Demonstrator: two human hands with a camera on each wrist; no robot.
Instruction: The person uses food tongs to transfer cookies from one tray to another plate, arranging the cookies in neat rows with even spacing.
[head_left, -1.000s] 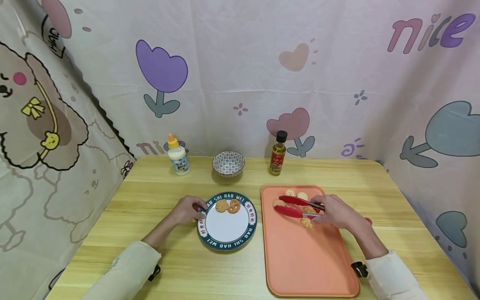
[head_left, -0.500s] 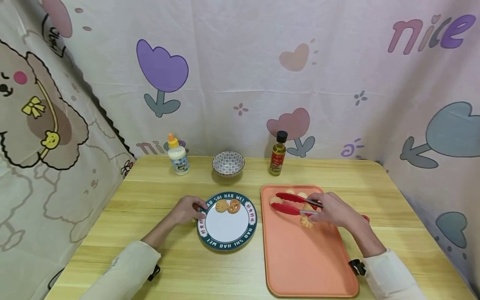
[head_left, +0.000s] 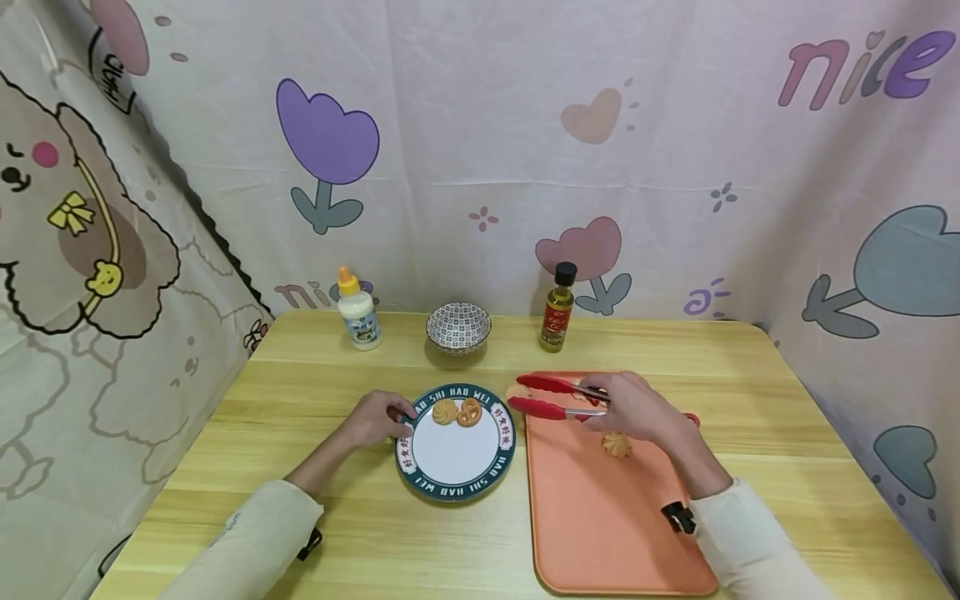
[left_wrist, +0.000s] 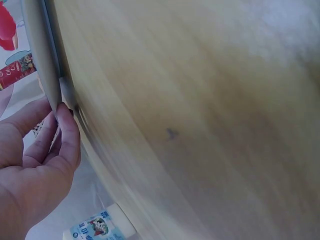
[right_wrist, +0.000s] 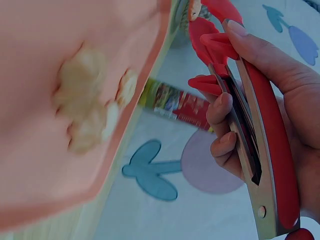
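My left hand [head_left: 378,418] pinches the left rim of a white plate [head_left: 453,454] with a dark green edge. The plate bears a swirl cookie [head_left: 445,412] and a pretzel-shaped cookie [head_left: 469,412]. In my right hand [head_left: 637,408] are red-tipped metal tongs [head_left: 542,408], gripped by the arms. A pale cookie [head_left: 517,392] sits between the tong tips, above the tray's far left corner; its edge also shows in the right wrist view. Below the right hand, a flower-shaped cookie [head_left: 617,445] lies on the orange tray [head_left: 600,525]. Several cookies [right_wrist: 85,80] rest there, partly hidden from the head view.
Along the back of the wooden table [head_left: 360,517] stand a white bottle with a yellow cap [head_left: 361,312], a patterned bowl [head_left: 458,327] and an oil bottle [head_left: 557,312]. A printed curtain [head_left: 465,150] hangs behind.
My right hand has carried the tongs left and up from the tray's cookies, with a pale cookie between the tips. The left hand keeps its hold on the plate.
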